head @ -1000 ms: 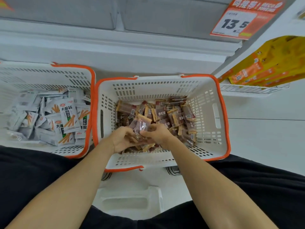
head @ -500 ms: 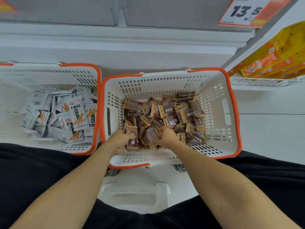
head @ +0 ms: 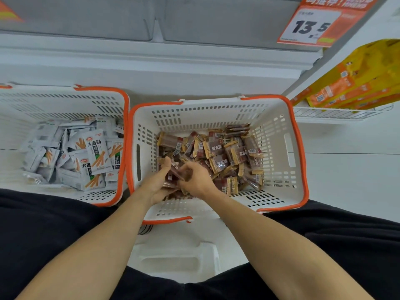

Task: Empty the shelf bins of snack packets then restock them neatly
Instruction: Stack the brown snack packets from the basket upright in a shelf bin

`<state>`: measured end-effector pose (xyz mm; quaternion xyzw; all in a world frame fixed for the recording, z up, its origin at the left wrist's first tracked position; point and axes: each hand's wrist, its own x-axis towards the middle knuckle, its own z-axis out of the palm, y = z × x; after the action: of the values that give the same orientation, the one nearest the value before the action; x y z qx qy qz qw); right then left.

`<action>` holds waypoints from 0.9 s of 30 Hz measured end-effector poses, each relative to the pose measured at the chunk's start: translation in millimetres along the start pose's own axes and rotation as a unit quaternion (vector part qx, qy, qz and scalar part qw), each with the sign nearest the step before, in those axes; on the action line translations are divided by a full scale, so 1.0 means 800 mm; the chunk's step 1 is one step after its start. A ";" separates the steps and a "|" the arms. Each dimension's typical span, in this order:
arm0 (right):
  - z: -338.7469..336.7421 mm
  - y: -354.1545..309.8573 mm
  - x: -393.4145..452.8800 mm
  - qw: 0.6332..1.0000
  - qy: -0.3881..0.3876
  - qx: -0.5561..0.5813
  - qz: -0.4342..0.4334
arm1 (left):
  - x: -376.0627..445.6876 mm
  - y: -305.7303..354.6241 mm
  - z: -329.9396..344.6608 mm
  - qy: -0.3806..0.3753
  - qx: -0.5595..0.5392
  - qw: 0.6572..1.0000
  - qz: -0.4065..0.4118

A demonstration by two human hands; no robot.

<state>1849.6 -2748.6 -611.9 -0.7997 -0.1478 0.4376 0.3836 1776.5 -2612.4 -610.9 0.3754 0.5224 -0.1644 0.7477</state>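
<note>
Nearest, both hands meet low in the right basket (head: 299, 148): the left hand (head: 159, 182) cups a small stack of brown packets (head: 218, 164) with its thumb over them, while the right hand (head: 193, 178) pinches another onto it. They look light, crinkly and slick, so I'd hold them flat-sided in a squared bundle, since a loose fistful could slide. Further off, brown wrappers with tan ends lie jumbled; the grey bins (head: 86, 20) sit beyond.
</note>
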 end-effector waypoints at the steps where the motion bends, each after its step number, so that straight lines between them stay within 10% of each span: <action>1: 0.004 0.000 -0.001 1.000 -0.018 -0.006 -0.021 | 0.001 -0.001 -0.002 0.004 -0.006 1.000 0.021; 11: -0.051 -0.011 -0.003 0.963 -0.063 0.229 0.126 | -0.019 0.016 -0.001 -0.078 0.005 0.997 0.015; 17: -0.103 -0.020 0.002 0.981 -0.140 0.108 0.081 | -0.021 0.015 -0.002 -0.135 0.140 0.981 -0.024; 22: -0.081 0.014 0.010 0.981 0.018 0.164 0.103 | -0.009 -0.009 0.008 -0.068 0.172 0.982 -0.025; 27: -0.087 0.092 0.014 0.965 0.194 -0.020 0.174 | 0.005 -0.023 -0.001 -0.001 0.123 0.992 -0.025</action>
<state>1905.5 -2824.4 -650.4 -0.8902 0.0621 0.3309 0.3068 1765.7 -2623.4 -621.4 0.4513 0.5069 -0.2463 0.6919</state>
